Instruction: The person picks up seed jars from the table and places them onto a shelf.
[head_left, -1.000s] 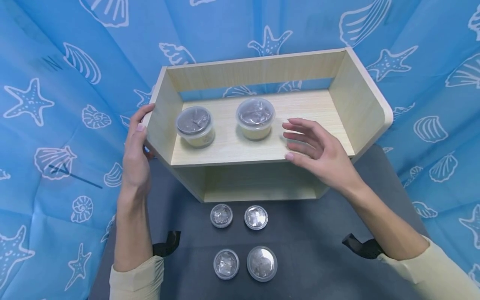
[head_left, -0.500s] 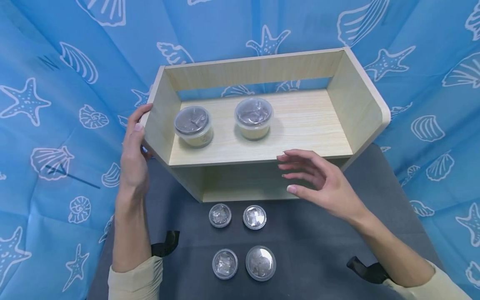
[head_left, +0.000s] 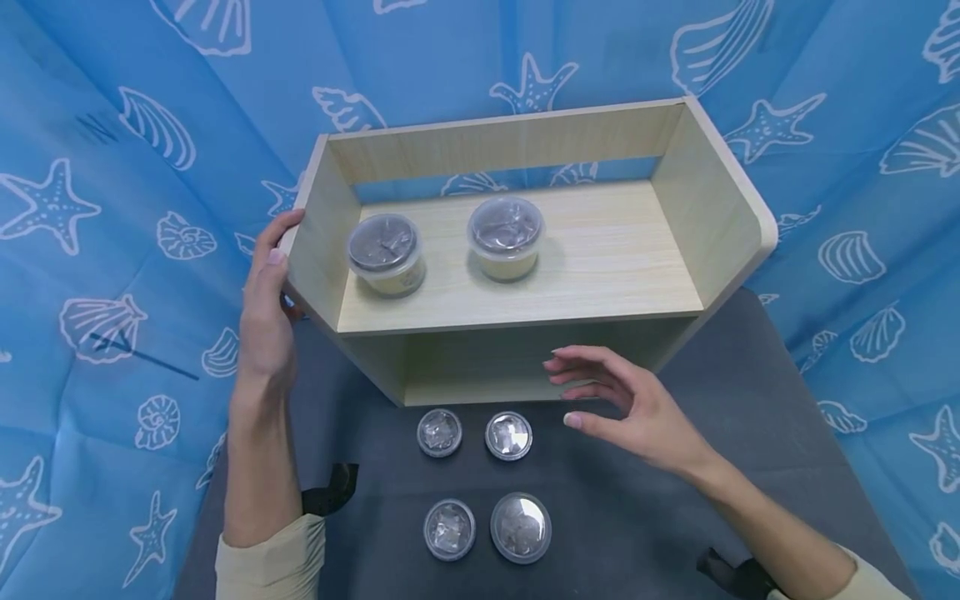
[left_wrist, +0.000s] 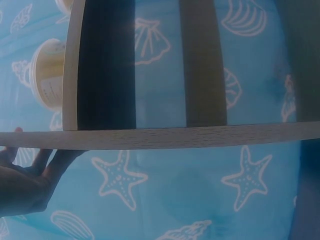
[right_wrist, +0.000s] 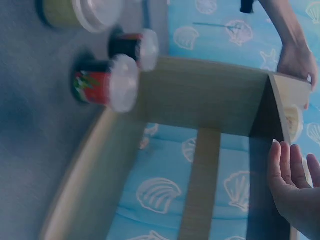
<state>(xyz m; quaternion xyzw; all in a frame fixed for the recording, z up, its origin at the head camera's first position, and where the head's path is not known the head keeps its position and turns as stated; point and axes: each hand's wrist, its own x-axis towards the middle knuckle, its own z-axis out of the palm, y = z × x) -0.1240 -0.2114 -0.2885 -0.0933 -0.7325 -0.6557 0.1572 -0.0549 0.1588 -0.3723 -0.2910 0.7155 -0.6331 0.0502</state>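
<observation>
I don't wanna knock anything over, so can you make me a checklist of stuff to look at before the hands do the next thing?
1. Left hand holding the side of the wooden shelf: ok.
2. Right hand free, holding nothing: ok.
3. Two lidded plastic tubs upright on the upper board: ok.
4. Bare room on that board, right of those tubs: ok.
5. Four small tubs on the dark table, all covered: ok.
6. Lids pressed on tight: cannot tell.

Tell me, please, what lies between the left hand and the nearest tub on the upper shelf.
The pale side panel stands between the left hand and the nearest tub; the head view shows this.
</observation>
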